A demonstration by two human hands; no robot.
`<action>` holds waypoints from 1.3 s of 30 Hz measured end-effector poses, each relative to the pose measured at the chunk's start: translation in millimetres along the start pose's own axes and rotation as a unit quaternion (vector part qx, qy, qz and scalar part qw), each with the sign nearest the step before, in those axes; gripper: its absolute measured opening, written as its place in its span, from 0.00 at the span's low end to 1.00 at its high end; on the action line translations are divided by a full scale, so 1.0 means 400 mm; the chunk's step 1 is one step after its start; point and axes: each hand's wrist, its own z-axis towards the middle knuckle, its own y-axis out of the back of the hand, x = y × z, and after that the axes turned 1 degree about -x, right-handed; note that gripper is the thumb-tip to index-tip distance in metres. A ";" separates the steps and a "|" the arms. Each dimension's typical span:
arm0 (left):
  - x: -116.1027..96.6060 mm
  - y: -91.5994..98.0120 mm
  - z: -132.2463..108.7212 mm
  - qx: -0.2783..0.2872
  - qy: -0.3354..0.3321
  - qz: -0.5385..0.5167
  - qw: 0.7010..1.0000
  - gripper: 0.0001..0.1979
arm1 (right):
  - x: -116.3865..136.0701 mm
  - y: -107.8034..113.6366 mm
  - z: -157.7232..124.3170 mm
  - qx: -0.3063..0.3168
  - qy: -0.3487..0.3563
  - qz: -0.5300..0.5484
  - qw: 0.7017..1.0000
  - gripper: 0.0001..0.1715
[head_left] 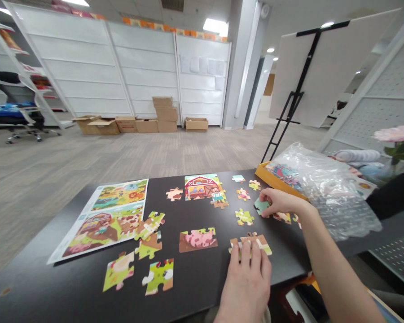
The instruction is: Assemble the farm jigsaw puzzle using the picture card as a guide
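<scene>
My right hand (pixel 283 202) pinches a teal jigsaw piece (pixel 261 206) at the near edge of the fingers, just above the black table (pixel 195 280). My left hand (pixel 245 280) lies with its fingertips on a jigsaw piece (pixel 256 244) with a cream and green pattern. Ahead of my hands sits a joined barn section (pixel 202 187) of the puzzle. A pink pig section (pixel 198 240) lies left of my left hand. Several loose pieces are scattered around, including a green one (pixel 244 217) near my right hand.
A printed picture sheet (pixel 97 220) lies at the table's left. Behind my right hand are an orange box (pixel 276 181) and a crumpled clear plastic bag (pixel 326 193). The table's edge runs behind the puzzle, with carpet beyond it, a black easel (pixel 291 101) and cardboard boxes (pixel 164 121).
</scene>
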 end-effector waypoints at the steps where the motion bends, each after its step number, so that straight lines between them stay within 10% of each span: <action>1: -0.001 -0.001 -0.001 0.007 -0.001 0.003 1.000 0.18 | 0.004 0.003 -0.002 -0.001 0.009 0.014 1.000 0.24; 9: -0.002 -0.005 -0.003 0.003 -0.004 -0.003 1.000 0.18 | 0.012 0.032 -0.011 0.023 0.084 0.241 0.966 0.28; 14: 0.007 0.013 0.006 -0.017 -0.001 -0.009 1.000 0.17 | 0.005 0.017 0.034 -0.084 0.093 0.306 0.944 0.32; 28: -0.008 -0.026 0.021 -0.119 0.041 -0.013 0.992 0.10 | 0.167 0.044 0.434 -0.177 0.084 0.174 0.965 0.12; 34: -0.037 -0.101 0.025 -0.232 0.077 0.027 0.969 0.05 | 0.147 0.006 0.491 -0.154 0.087 0.160 0.971 0.13; 39: -0.053 -0.138 0.011 -0.168 0.040 0.064 0.983 0.08 | 0.116 0.014 0.494 -0.118 0.085 0.163 0.976 0.16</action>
